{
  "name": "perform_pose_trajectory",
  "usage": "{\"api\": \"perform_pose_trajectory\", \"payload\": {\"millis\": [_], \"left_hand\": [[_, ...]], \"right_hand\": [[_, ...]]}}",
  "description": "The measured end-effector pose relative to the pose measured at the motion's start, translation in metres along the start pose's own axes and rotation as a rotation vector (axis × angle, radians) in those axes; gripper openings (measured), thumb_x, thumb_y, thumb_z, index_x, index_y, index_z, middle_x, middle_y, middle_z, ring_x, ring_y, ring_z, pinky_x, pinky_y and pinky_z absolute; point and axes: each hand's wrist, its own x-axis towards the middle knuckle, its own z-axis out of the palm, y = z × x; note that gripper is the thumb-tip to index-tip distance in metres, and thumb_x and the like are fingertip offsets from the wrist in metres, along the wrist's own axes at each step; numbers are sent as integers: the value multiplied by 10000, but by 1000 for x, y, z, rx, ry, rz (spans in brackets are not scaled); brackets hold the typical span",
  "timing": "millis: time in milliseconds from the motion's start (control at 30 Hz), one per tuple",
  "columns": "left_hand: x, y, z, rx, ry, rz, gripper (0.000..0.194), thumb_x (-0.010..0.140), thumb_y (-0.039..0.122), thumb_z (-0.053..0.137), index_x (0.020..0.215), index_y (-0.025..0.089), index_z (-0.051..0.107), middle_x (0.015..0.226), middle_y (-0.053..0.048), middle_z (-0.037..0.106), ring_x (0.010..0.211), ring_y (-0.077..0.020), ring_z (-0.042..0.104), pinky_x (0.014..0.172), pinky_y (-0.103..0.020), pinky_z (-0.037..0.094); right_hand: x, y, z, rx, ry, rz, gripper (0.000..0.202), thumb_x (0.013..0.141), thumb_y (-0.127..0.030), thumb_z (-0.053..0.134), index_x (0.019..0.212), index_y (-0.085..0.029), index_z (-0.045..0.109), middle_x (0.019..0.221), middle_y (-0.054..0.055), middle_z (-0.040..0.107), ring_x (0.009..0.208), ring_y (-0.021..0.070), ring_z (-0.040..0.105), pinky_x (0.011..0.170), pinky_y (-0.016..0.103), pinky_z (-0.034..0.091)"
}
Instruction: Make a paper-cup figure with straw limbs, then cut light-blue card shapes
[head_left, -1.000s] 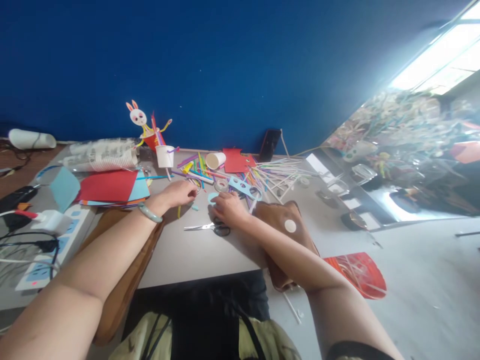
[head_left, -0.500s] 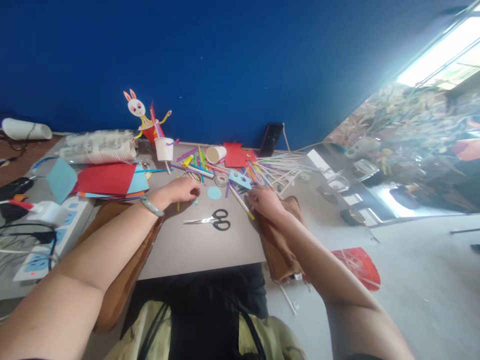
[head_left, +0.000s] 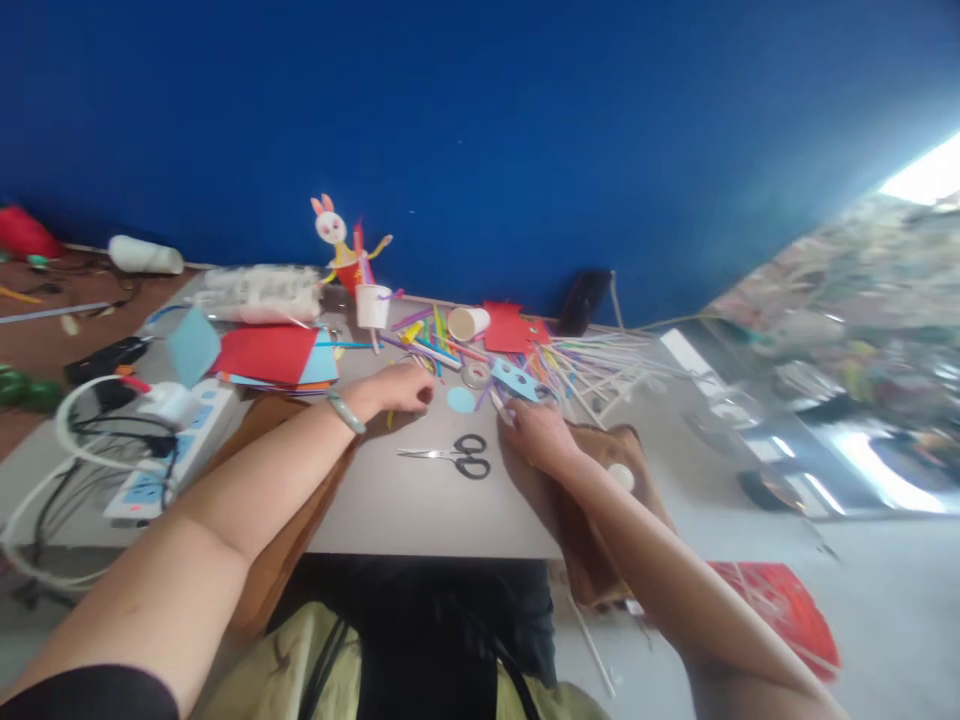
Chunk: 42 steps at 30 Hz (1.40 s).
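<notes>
A head-worn camera looks forward and down, close over the table (head_left: 420,510).

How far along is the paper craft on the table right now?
Looks done: a light blue paper circle lies cut out, and the scissors lie untouched. In hand: the right hand grips a straw; the left hand rests by the straw pile. Left: nothing is joined to the circle yet.

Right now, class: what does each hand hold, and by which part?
The right hand pinches a straw near its lower end. The left hand rests on the table; whether it holds anything cannot be told.
</notes>
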Motion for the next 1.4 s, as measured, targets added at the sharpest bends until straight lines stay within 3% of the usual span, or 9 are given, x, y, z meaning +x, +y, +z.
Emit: {"api": "perform_pose_trajectory", "payload": {"millis": [233,567,667,767,867,933,1100,1200,1400], "left_hand": [[3,3,0,33,22,-39,155,722,174,640,836,183,743,826,-71,735,733,-199,651,603,-280,427],[6,2,4,56,62,-22,155,754,150,606,833,174,737,862,-109,731,761,-215,649,608,-301,426],[7,2,4,67,71,-36,142,751,158,617,827,172,737,859,-115,729,760,-217,649,606,-303,423],[7,3,3,67,72,-48,139,743,161,628,831,174,735,860,-113,728,745,-213,646,606,-298,429],[6,5,3,56,65,-54,130,743,161,629,821,167,733,861,-113,730,757,-213,653,626,-293,435],[6,5,3,48,58,-57,142,745,159,626,841,164,730,858,-112,730,767,-220,655,637,-295,436],[7,2,2,27,23,-39,134,741,156,605,818,161,715,806,-95,720,735,-220,639,627,-293,422],[7,0,0,15,-3,-41,104,727,172,615,782,170,703,775,-74,711,719,-206,625,620,-278,409],[5,2,-2,6,-38,-46,88,743,193,582,737,183,670,764,-48,693,693,-184,597,592,-265,373]], "right_hand": [[13,-1,3,75,9,13,457,831,-238,545,1279,-163,496,836,67,733,779,251,682,640,290,354],[21,2,16,204,-18,-6,367,885,-327,508,1233,-211,527,764,33,708,723,245,685,625,312,417],[26,13,15,227,1,-9,291,888,-394,519,1116,-228,591,815,53,719,767,259,691,668,339,457],[34,24,8,67,116,13,258,897,-382,506,1056,-226,636,974,128,717,927,305,676,730,375,455],[41,28,-4,-106,182,134,384,869,-425,560,1186,-215,618,1131,237,660,996,343,640,750,402,431],[47,28,-12,-137,146,159,440,857,-375,575,1228,-139,594,1131,234,664,989,351,641,757,403,429],[64,36,-22,-79,95,175,200,841,-203,524,905,-165,710,946,135,733,893,256,649,802,352,395],[65,50,-31,-39,184,258,239,862,-233,475,906,-173,702,899,113,731,848,244,635,817,362,366],[52,69,-53,83,652,307,267,902,-273,431,936,-170,675,903,99,697,889,246,599,899,387,305]]}}
